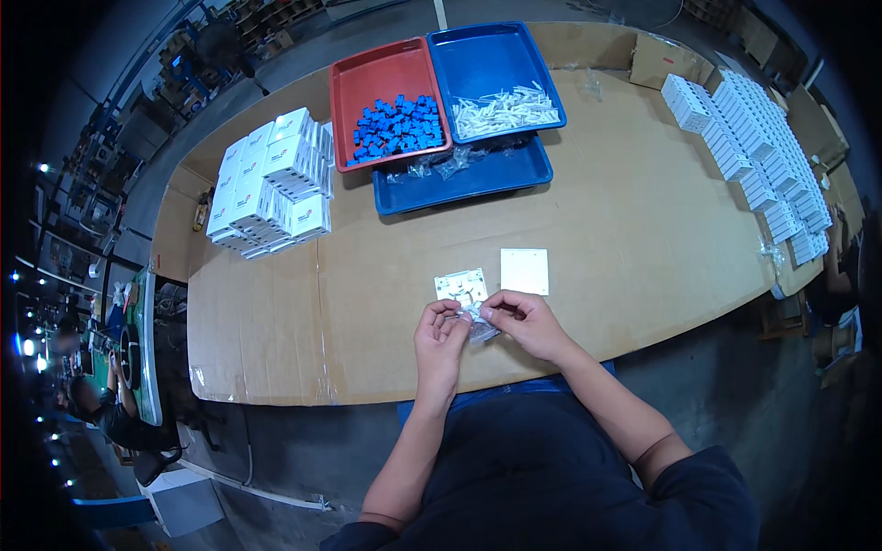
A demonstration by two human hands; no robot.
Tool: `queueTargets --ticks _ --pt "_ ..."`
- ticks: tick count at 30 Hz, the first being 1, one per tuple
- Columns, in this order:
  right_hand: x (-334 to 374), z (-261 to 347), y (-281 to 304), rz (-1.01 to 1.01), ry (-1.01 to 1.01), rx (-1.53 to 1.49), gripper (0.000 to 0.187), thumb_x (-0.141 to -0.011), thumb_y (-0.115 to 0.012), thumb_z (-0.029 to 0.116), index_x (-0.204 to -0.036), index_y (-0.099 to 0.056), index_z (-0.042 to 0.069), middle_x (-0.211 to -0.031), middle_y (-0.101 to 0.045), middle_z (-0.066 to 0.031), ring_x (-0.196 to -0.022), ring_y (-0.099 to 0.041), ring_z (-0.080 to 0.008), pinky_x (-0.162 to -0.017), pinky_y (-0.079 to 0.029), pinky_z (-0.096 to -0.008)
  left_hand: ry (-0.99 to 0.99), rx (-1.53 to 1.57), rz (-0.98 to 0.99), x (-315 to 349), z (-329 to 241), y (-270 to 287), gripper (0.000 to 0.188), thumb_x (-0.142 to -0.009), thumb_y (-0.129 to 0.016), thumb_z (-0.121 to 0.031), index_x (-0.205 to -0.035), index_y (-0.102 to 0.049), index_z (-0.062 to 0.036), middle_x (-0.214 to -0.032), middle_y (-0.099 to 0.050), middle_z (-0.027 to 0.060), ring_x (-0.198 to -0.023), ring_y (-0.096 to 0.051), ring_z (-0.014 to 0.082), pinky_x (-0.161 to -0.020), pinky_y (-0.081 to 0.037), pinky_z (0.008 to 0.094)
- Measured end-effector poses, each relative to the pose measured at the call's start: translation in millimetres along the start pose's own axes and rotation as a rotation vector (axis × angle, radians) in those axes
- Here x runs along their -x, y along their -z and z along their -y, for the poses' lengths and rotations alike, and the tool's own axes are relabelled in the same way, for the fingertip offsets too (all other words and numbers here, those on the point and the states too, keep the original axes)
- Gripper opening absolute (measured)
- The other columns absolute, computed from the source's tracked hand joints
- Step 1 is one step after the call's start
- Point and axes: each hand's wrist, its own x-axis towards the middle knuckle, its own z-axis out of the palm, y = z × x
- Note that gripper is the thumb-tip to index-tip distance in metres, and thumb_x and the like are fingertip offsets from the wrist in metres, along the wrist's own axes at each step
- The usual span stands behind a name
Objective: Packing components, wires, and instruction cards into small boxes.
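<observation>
Close to the table's near edge, both hands meet over a small clear plastic bag (481, 331). My left hand (439, 332) is closed, thumb and forefinger pinching the bag. From the other side, the fingertips of my right hand (525, 323) pinch it too. Whatever is in the bag is too small to make out. Just beyond the fingers lies an open white plastic housing (457, 278) with small fittings inside, its near part hidden by the hands. A flat white square cover (524, 272) rests to its right.
A red tray (381, 83) holds small blue plastic parts; beside it, a blue tray (482, 64) holds thin white pieces. Both overlap another blue tray (459, 188) with clear bags. White boxes (248, 188) are stacked left, rows of white housings (758, 138) right. A person sits far left.
</observation>
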Motion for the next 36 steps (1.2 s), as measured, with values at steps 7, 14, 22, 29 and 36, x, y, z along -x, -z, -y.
queueTargets --ticks 7,14,22,29,36 --pt "0.8 -5.0 3.0 0.089 -0.031 0.027 0.024 -0.093 -0.072 -0.001 -0.116 -0.066 -0.002 -0.085 -0.065 0.0025 -0.076 -0.060 -0.0010 -0.069 -0.047 -0.0178 -0.046 0.021 -0.017 -0.1 0.9 -1.9 0.023 -0.096 -0.061 0.004 -0.118 -0.056 0.0010 -0.104 -0.062 0.0064 -0.093 -0.062 0.0089 -0.086 -0.050 0.0232" --pt "-1.1 -6.9 2.6 0.040 -0.061 0.039 0.016 -0.096 -0.071 0.006 -0.110 -0.066 -0.001 -0.087 -0.067 -0.0005 -0.077 -0.063 -0.0040 -0.068 -0.051 -0.0215 -0.005 0.031 0.000 0.1 5.6 4.6 0.009 -0.097 -0.061 0.002 -0.106 -0.062 -0.0001 -0.101 -0.065 0.0040 -0.093 -0.061 0.0087 -0.086 -0.050 0.0228" --pt "-1.6 -5.5 3.5 0.049 -0.071 -0.033 0.014 -0.101 -0.066 0.008 -0.110 -0.068 -0.002 -0.093 -0.070 -0.0034 -0.080 -0.065 -0.0083 -0.074 -0.055 -0.0250 -0.026 0.045 0.009 0.6 2.7 1.8 0.015 -0.097 -0.062 0.003 -0.111 -0.063 0.0003 -0.103 -0.063 0.0028 -0.093 -0.061 0.0080 -0.087 -0.050 0.0226" --pt "-1.6 -3.5 10.4 0.039 -0.041 -0.004 0.017 -0.098 -0.070 0.007 -0.112 -0.071 -0.002 -0.094 -0.072 -0.0045 -0.082 -0.066 -0.0084 -0.075 -0.055 -0.0245 0.036 -0.017 0.095 -1.2 3.7 11.3 0.029 -0.097 -0.066 -0.002 -0.126 -0.061 0.0001 -0.104 -0.065 0.0042 -0.097 -0.063 0.0094 -0.088 -0.052 0.0251" --pt "-1.0 -6.3 10.3 -0.033 0.001 0.037 0.016 -0.095 -0.073 0.004 -0.110 -0.072 -0.002 -0.092 -0.072 -0.0044 -0.082 -0.066 -0.0080 -0.074 -0.054 -0.0237 -0.001 -0.057 0.109 -2.8 4.1 11.5 0.025 -0.095 -0.066 0.002 -0.119 -0.061 -0.0009 -0.108 -0.066 0.0059 -0.099 -0.063 0.0099 -0.089 -0.052 0.0251"
